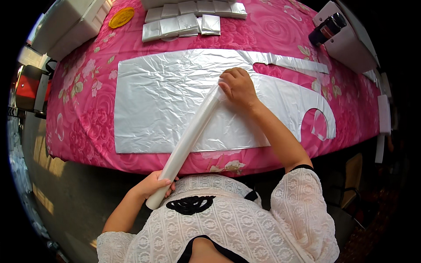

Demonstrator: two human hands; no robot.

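A long whitish roll [187,138], perhaps rolled plastic film, slants from my waist up over the table. Near its lower end, just off the table's front edge, my left hand [154,184] is wrapped round it. At the upper end my right hand [239,87] is closed over the roll's tip, with the fingers curled. Beneath the roll a shiny silver-white plastic apron [151,103] lies flat and creased, its neck loop and straps toward the right. The right forearm crosses above the apron, hiding part of it.
The table has a pink floral cloth [87,118]. Folded silver packets [180,26] lie in rows at the back, beside a yellow oval dish [121,17]. White boxes [70,30] stand back left. Back right, a dark bottle [326,30] leans by another white box [351,48].
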